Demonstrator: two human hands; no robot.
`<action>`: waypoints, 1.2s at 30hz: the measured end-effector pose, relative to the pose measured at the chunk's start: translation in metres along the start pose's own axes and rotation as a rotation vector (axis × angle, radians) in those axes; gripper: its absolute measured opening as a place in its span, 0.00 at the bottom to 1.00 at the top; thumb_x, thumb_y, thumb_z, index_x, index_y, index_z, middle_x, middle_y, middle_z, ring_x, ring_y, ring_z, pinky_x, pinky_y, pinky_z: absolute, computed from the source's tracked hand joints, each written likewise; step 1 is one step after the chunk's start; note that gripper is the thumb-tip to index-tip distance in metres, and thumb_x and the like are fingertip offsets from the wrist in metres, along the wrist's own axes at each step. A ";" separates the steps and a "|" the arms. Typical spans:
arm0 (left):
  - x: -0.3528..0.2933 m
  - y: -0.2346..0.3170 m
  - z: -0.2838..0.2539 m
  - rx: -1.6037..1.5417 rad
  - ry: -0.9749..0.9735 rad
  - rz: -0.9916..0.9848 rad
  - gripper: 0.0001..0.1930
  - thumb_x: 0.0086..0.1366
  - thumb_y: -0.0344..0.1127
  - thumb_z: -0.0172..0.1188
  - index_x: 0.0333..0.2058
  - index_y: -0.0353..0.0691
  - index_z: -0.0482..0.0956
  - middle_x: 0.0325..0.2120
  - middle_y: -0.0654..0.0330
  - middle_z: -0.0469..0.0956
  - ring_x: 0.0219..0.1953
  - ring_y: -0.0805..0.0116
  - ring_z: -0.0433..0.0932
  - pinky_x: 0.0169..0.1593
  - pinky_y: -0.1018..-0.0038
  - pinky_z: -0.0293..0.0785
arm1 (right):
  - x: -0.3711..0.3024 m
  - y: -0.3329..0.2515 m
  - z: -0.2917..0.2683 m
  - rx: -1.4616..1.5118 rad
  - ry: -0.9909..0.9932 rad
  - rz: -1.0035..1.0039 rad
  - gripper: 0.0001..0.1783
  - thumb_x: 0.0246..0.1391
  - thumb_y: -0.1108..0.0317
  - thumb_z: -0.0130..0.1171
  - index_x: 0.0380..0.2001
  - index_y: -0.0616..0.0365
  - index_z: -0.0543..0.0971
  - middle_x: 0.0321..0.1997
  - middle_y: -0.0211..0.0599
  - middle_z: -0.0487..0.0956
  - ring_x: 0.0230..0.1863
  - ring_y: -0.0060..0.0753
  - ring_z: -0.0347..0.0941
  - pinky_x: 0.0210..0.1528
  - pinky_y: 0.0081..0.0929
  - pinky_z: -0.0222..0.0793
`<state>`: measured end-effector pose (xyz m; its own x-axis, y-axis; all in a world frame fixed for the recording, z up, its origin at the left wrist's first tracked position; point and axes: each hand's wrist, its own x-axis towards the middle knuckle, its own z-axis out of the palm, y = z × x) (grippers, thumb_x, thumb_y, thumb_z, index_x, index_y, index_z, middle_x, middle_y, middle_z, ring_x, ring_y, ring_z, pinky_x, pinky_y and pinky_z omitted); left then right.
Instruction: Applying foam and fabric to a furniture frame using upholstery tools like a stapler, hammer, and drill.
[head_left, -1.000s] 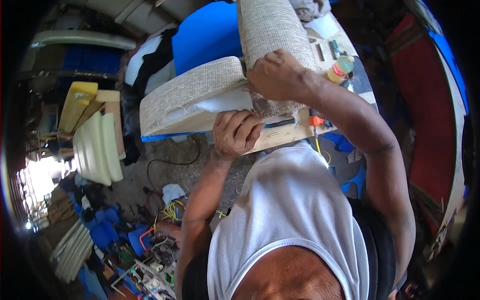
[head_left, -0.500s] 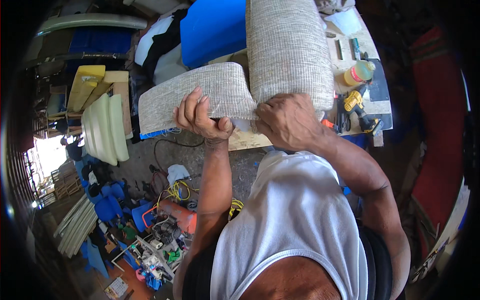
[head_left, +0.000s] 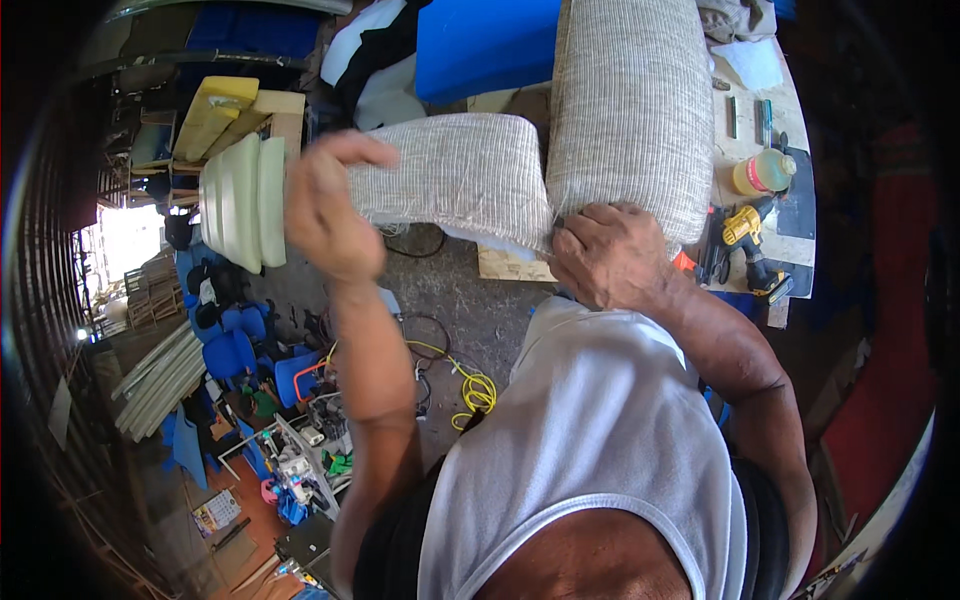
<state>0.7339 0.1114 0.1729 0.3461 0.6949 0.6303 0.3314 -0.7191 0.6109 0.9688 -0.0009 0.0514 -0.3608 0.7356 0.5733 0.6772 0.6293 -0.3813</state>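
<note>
A long padded piece point(head_left: 630, 110) covered in beige woven upholstery fabric stretches away from me across the worktable. At its near left corner, a shorter padded piece point(head_left: 455, 165) in the same fabric juts out to the left. White padding shows under its frayed lower edge. My right hand point(head_left: 612, 255) is closed on the fabric edge where the two pieces meet; its fingertips are partly hidden. My left hand point(head_left: 335, 210) is raised by the left end of the shorter piece, one finger stretched toward the right. Motion smears it, so whether it holds anything is unclear.
On the wooden worktable point(head_left: 735, 185) lie a yellow cordless drill point(head_left: 742, 228) and a bottle of yellow liquid point(head_left: 763, 173). A blue panel point(head_left: 485, 50) stands behind the shorter piece. Pale foam pieces point(head_left: 240, 205) are at the left. A yellow hose point(head_left: 478, 393) coils on the floor.
My left hand has left the lower edge of the shorter piece and swung up and left. My right hand stays on the corner. The whole view has shifted somewhat.
</note>
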 end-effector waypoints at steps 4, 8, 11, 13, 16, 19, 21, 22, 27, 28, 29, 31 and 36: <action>0.065 0.008 0.012 0.074 -0.198 0.061 0.14 0.74 0.34 0.50 0.35 0.34 0.82 0.35 0.54 0.82 0.39 0.65 0.79 0.48 0.69 0.74 | -0.003 0.004 0.007 -0.038 0.081 0.018 0.12 0.50 0.59 0.62 0.22 0.51 0.74 0.23 0.27 0.74 0.27 0.30 0.76 0.26 0.31 0.73; 0.044 -0.017 0.058 0.127 -0.835 0.148 0.07 0.65 0.30 0.56 0.28 0.44 0.83 0.38 0.62 0.77 0.48 0.60 0.71 0.56 0.64 0.66 | -0.001 0.000 0.012 -0.072 0.180 -0.017 0.12 0.50 0.58 0.63 0.21 0.50 0.73 0.23 0.27 0.74 0.27 0.29 0.75 0.26 0.31 0.72; 0.012 -0.021 0.082 0.064 -1.139 0.217 0.11 0.69 0.44 0.55 0.33 0.47 0.83 0.43 0.63 0.75 0.51 0.61 0.69 0.59 0.62 0.65 | -0.008 0.003 0.012 -0.101 0.205 -0.029 0.13 0.47 0.59 0.66 0.21 0.50 0.72 0.22 0.26 0.73 0.27 0.29 0.74 0.27 0.30 0.71; 0.019 -0.018 0.079 -0.482 -1.018 0.003 0.22 0.75 0.53 0.45 0.41 0.44 0.81 0.46 0.59 0.75 0.53 0.60 0.71 0.61 0.62 0.65 | -0.014 0.001 0.011 -0.095 0.252 -0.022 0.14 0.43 0.60 0.68 0.21 0.50 0.72 0.23 0.25 0.72 0.26 0.28 0.73 0.27 0.30 0.71; 0.043 -0.037 0.051 -0.640 -0.465 -0.001 0.28 0.79 0.53 0.34 0.49 0.37 0.77 0.51 0.52 0.76 0.54 0.62 0.74 0.58 0.62 0.68 | -0.020 -0.003 0.013 -0.130 0.261 -0.002 0.15 0.36 0.63 0.70 0.21 0.49 0.71 0.23 0.25 0.70 0.27 0.30 0.71 0.26 0.31 0.66; 0.013 -0.036 0.055 -0.215 -0.706 0.144 0.13 0.73 0.38 0.50 0.46 0.38 0.79 0.48 0.55 0.78 0.51 0.59 0.75 0.56 0.66 0.70 | -0.015 -0.015 0.013 -0.160 0.240 0.077 0.14 0.39 0.63 0.70 0.22 0.50 0.72 0.24 0.27 0.71 0.27 0.32 0.71 0.27 0.33 0.65; -0.010 -0.047 0.073 0.050 -0.754 0.438 0.10 0.67 0.29 0.56 0.46 0.38 0.78 0.45 0.55 0.79 0.49 0.53 0.75 0.54 0.63 0.72 | -0.012 -0.022 0.014 -0.187 0.218 0.136 0.14 0.40 0.64 0.69 0.22 0.51 0.72 0.24 0.28 0.70 0.27 0.33 0.71 0.28 0.34 0.64; -0.012 -0.049 0.074 0.020 -0.755 0.439 0.10 0.67 0.29 0.56 0.46 0.38 0.78 0.45 0.55 0.79 0.49 0.53 0.75 0.54 0.63 0.72 | -0.011 -0.029 0.012 -0.176 0.203 0.209 0.13 0.42 0.64 0.69 0.22 0.52 0.72 0.23 0.29 0.71 0.27 0.34 0.71 0.29 0.35 0.64; -0.013 -0.057 0.075 -0.021 -0.614 0.405 0.13 0.61 0.26 0.56 0.46 0.40 0.75 0.44 0.57 0.78 0.49 0.52 0.74 0.55 0.57 0.71 | 0.005 -0.056 0.003 -0.228 0.077 0.470 0.16 0.60 0.62 0.61 0.20 0.56 0.74 0.21 0.36 0.76 0.27 0.37 0.75 0.29 0.39 0.66; -0.014 -0.057 0.073 -0.002 -0.611 0.441 0.14 0.60 0.26 0.56 0.46 0.40 0.75 0.44 0.57 0.78 0.50 0.53 0.74 0.56 0.57 0.71 | 0.003 -0.060 0.010 -0.236 0.072 0.480 0.16 0.60 0.62 0.61 0.20 0.56 0.74 0.21 0.36 0.76 0.27 0.37 0.75 0.29 0.39 0.66; -0.013 -0.057 0.072 -0.012 -0.614 0.442 0.14 0.60 0.26 0.56 0.46 0.40 0.75 0.44 0.57 0.78 0.50 0.53 0.74 0.56 0.57 0.71 | -0.001 -0.063 0.019 -0.100 0.149 0.587 0.16 0.59 0.64 0.62 0.19 0.58 0.74 0.19 0.38 0.73 0.23 0.40 0.73 0.28 0.39 0.65; -0.010 -0.053 0.075 0.052 -0.705 0.570 0.16 0.58 0.24 0.54 0.46 0.41 0.76 0.46 0.57 0.77 0.52 0.53 0.72 0.57 0.57 0.69 | 0.003 -0.080 0.019 0.317 0.265 0.940 0.18 0.61 0.66 0.61 0.19 0.61 0.73 0.15 0.44 0.69 0.18 0.46 0.69 0.23 0.41 0.63; -0.010 -0.060 0.080 -0.039 -0.637 0.437 0.14 0.62 0.26 0.53 0.47 0.40 0.77 0.47 0.58 0.78 0.52 0.54 0.72 0.58 0.58 0.68 | 0.035 -0.058 -0.012 -0.027 0.243 0.656 0.18 0.62 0.63 0.60 0.20 0.62 0.75 0.17 0.45 0.75 0.18 0.46 0.73 0.25 0.42 0.67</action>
<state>0.7805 0.1472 0.0917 0.8805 0.2036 0.4280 0.0209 -0.9189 0.3940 0.9245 -0.0152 0.1022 0.2793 0.8828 0.3777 0.7227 0.0656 -0.6880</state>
